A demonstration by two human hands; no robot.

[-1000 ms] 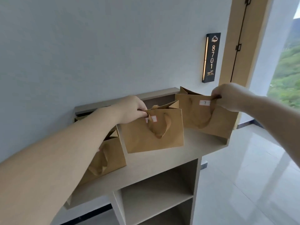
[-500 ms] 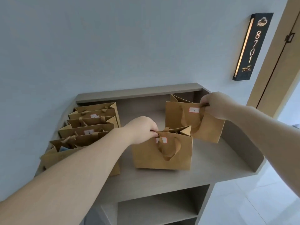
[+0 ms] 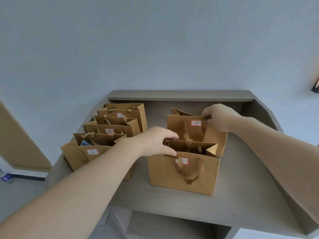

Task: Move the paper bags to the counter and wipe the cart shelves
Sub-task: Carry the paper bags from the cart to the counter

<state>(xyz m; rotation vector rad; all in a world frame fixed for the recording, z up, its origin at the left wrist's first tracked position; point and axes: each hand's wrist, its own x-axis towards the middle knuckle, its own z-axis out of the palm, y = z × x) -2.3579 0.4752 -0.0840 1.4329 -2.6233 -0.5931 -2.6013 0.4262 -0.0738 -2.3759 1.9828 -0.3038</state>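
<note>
Several brown paper bags with white number labels stand on a grey counter [image 3: 241, 187]. My left hand [image 3: 155, 142] pinches the top rim of the nearest bag [image 3: 172, 176], which stands upright at the counter's middle. Behind it is the bag labelled 7 [image 3: 183, 126]; my right hand [image 3: 219, 116] grips its top edge near the handle. On the left, three more bags stand in a row: bag 1 [image 3: 77, 156] in front, bag 2 [image 3: 110, 128] behind it, and bag 3 [image 3: 124, 112] at the back. The cart is not in view.
The counter has a raised back ledge [image 3: 179, 95] against a pale wall and raised side walls. An open shelf recess [image 3: 172, 226] lies under the counter top. A dark sign's corner [image 3: 315, 87] shows at the right edge. A tan panel [image 3: 19, 140] stands at the left.
The view has tilted down and moved closer over the counter. Both held bags have come lower and nearer, the left one now standing on the counter. Both hands keep their hold.
</note>
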